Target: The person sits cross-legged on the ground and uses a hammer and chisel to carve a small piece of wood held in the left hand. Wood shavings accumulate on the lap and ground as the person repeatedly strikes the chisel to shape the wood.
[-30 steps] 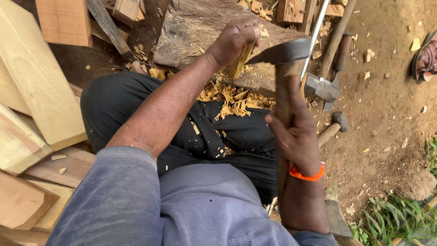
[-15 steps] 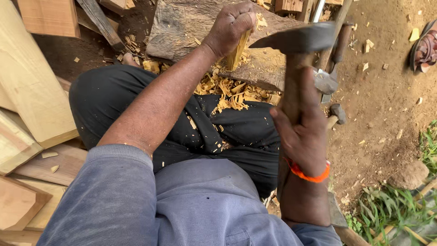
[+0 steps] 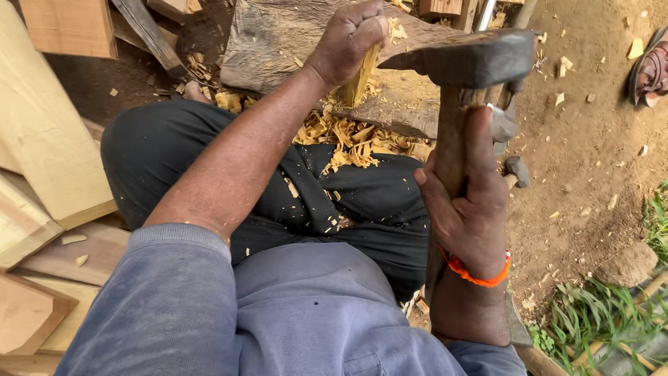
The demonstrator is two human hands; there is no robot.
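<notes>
Under left hand point(image 3: 348, 42), pale, seemingly splintered stick point(image 3: 363, 75).

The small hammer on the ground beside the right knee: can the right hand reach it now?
Probably not at once: the right hand is clasped around the axe handle, and the small hammer lies partly hidden behind it.

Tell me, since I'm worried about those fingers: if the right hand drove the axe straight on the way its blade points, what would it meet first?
Probably the pale wood piece that the left hand holds upright on the chopping block; the axe edge points at it, though depth is unclear. The right hand grips the handle.
</notes>
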